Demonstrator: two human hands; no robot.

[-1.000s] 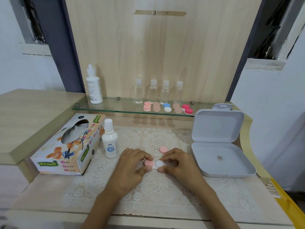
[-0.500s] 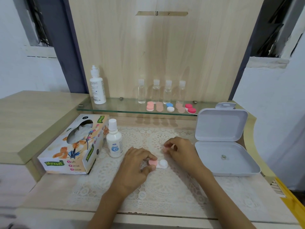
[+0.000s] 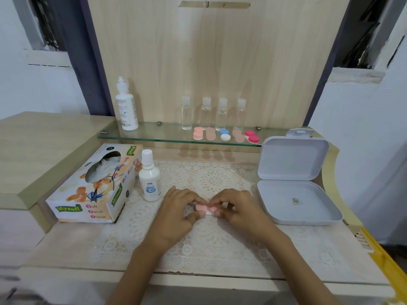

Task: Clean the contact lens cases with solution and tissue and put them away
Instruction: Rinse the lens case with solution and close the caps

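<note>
Pinching a small pink-capped contact lens case (image 3: 206,209) from both sides, the left hand (image 3: 176,214) and right hand (image 3: 240,209) keep it low over the lace-covered bench (image 3: 220,243), near the open white plastic box (image 3: 295,194).

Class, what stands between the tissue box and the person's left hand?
In the head view, a small white solution bottle stands upright between the tissue box and the left hand.

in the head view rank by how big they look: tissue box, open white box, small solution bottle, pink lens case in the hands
1. open white box and tissue box: too close to rank
2. small solution bottle
3. pink lens case
</note>
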